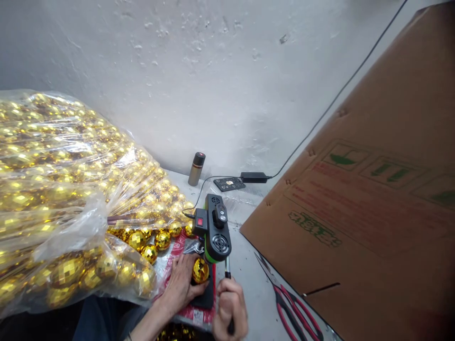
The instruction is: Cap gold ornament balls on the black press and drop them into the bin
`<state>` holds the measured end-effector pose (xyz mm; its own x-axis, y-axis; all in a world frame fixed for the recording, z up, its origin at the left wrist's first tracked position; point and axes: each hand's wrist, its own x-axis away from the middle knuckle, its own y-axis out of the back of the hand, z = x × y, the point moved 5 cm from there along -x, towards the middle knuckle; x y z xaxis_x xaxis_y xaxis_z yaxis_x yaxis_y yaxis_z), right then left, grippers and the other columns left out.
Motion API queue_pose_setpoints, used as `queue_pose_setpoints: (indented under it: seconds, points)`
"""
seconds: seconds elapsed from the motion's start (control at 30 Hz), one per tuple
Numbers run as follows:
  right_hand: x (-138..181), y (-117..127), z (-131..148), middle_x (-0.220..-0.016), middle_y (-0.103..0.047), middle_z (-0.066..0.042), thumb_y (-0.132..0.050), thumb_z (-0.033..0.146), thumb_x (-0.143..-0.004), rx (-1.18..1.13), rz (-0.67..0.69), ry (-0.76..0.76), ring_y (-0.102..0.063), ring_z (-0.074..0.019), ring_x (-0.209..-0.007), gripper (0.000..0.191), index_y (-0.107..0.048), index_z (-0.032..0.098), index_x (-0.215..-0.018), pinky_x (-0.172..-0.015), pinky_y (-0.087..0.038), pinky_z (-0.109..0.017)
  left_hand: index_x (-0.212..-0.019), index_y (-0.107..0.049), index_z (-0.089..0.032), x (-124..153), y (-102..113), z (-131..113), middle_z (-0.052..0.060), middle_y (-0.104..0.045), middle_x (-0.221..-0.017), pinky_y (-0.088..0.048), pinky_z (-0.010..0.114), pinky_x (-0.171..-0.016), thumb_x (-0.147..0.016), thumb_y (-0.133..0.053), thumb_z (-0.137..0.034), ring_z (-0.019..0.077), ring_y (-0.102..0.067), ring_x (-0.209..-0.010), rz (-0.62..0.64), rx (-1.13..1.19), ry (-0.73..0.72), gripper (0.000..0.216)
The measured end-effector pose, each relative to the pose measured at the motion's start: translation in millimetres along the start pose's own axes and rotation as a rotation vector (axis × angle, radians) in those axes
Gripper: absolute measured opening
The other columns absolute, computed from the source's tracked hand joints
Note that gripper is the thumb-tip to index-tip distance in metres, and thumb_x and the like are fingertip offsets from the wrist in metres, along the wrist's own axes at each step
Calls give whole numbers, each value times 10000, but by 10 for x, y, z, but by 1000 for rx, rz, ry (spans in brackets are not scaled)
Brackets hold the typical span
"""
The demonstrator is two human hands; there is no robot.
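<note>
Pinching a gold mirrored ball (200, 271) between its thumb and fingers, the left hand (183, 279) is partly curled over a black base (204, 299), at the near end of a black device (218, 227) with a red switch (200, 221). The right hand (231, 305) is closed in a fist around a black-handled metal rod (227, 266). A clear plastic bag (83, 227) bulging with gold balls lies leftward; red-and-black scissors (280, 290) rest near a cardboard box (355, 199).

The grey table (249, 293) bears scissors (276, 285) right of the right hand (231, 305), a bottle (196, 170) beyond the left hand (182, 278), red plastic (188, 311) under the latter.
</note>
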<state>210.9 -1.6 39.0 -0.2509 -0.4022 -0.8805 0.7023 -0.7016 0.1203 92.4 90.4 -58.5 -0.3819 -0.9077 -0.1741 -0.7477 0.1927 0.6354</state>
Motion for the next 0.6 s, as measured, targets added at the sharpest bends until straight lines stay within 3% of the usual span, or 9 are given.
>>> queue_pose_setpoints:
  seconds: [0.1,0.2,0.33,0.4,0.47,0.6]
  points:
    - [-336,75,120,-724,-560,1,-466,161,-1035,-56,3,-246,-516,-117,-568,310,-542,210,-739,-508,-398,-246,-1334,-629,-229,111,-2,23,129,-723,-1243,-495,567,-1041,-793,-777,-275,370,-650,-1181,4,-11,-27,562]
    - [-561,76,254,-695,-542,0,-501,174,-1036,-74,36,-248,-505,-126,-575,285,-586,201,-766,-528,-401,-253,-1397,-605,-251,360,-18,106,154,-694,-1343,-485,595,-1083,-790,-817,-326,395,-631,-1255,1,-81,-110,647]
    - [-519,44,260,-698,-537,-3,-485,172,-1044,-93,11,-228,-522,-126,-593,310,-580,197,-750,-528,-403,-247,-1522,-489,-254,531,219,167,198,-557,-1546,-494,597,-1085,-737,-824,-662,451,-543,-1381,-138,-197,-175,946]
    - [-432,26,237,-706,-535,-4,-485,164,-1042,-90,10,-234,-518,-121,-586,307,-562,199,-746,-513,-395,-242,-1555,-439,-233,393,510,137,194,-550,-1560,-477,583,-1106,-892,-655,-669,420,-542,-1395,-254,-278,-88,822]
    - [-365,22,222,-721,-537,-3,-486,152,-1038,-83,14,-236,-503,-112,-574,293,-549,201,-756,-510,-395,-237,-1464,-538,-166,127,807,92,226,-630,-1460,-464,580,-1105,-1023,-490,-527,406,-592,-1342,-274,-425,78,572]
    - [-323,30,222,-737,-543,-2,-483,140,-1037,-81,35,-218,-498,-108,-569,267,-544,205,-785,-519,-407,-231,-1192,-660,-42,-392,1090,88,305,-749,-1117,-500,532,-999,-1056,-426,-419,428,-712,-1136,1,-644,380,464]
